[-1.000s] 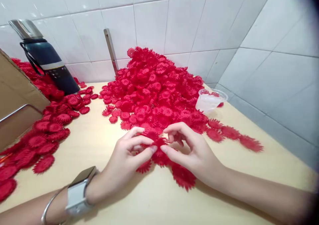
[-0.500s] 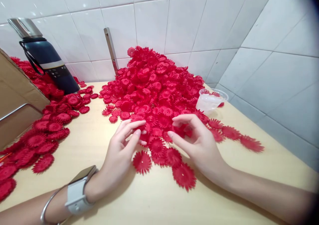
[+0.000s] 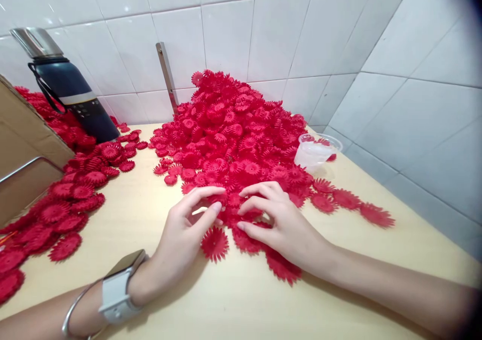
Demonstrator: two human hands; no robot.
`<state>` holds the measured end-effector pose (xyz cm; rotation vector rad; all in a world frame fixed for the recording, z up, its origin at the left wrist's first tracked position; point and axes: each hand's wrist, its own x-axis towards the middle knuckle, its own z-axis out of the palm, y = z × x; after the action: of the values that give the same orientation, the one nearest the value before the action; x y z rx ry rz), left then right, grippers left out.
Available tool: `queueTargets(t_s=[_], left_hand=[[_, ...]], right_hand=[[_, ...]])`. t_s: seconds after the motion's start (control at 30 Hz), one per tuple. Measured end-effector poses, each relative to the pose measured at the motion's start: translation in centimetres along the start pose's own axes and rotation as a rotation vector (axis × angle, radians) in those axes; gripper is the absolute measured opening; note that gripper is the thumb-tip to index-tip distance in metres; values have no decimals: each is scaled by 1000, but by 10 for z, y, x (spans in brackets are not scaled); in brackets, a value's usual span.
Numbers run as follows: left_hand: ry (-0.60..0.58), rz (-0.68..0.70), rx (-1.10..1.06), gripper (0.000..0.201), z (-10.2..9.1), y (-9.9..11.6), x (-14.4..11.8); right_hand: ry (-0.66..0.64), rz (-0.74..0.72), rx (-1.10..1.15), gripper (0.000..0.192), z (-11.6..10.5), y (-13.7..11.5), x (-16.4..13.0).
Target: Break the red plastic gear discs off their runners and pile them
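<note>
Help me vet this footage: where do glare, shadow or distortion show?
Head view: glare at top left on the tiled wall; head view: soft shadows on the table beside the hands; head view: the rightmost red disc looks stretched, and darkness fills the upper-right corner.

My place looks like a handwork spot, home or workshop I can't tell: white wall tiles (image 3: 229, 38), a desk (image 3: 233, 305) heaped with red flower shapes (image 3: 233, 129), a flask (image 3: 77, 84), some cardboard (image 3: 26, 139).

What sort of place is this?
Likely an indoor handwork corner: a heap of red flower-shaped pieces on a table, white tiled walls and an insulated bottle.
</note>
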<state>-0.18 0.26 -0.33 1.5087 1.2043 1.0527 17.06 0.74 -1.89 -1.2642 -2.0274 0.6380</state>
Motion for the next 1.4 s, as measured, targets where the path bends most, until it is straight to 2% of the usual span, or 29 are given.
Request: queueTargets(t_s=[0.07, 0.23, 0.33, 0.47, 0.63, 0.7, 0.8, 0.87, 1.0, 1.17, 1.4], left_hand=[[-7, 1, -5, 16, 0, 0, 0], [-18, -1, -19, 15, 0, 0, 1], [-21, -24, -14, 16, 0, 1, 0], [-21, -67, -11, 19, 0, 5, -2], [-29, -83, -32, 25, 0, 2, -1], [-29, -77, -51, 34, 0, 0, -1], [-83, -88, -58, 49, 1, -2, -2], [-146, -93, -66, 51, 1, -3, -4], [-217, -45, -60, 40, 1, -5, -7], [-240, -22, -32, 37, 1, -4, -7], [-238, -30, -71, 32, 1, -7, -6]], right_hand=[[41, 39, 52, 8, 0, 1, 0], [179, 184, 429, 7, 1, 5, 3], [228, 220, 522, 7, 1, 6, 4], [264, 257, 535, 10, 0, 6, 6], [326, 187, 306, 11, -2, 4, 2], [298, 64, 217, 11, -2, 1, -1], [155, -150, 94, 9, -2, -3, -5], [64, -209, 42, 10, -3, -5, -5], [-20, -194, 41, 9, -3, -6, -3], [-58, -174, 118, 6, -4, -4, -1], [-98, -6, 300, 17, -4, -2, 0]])
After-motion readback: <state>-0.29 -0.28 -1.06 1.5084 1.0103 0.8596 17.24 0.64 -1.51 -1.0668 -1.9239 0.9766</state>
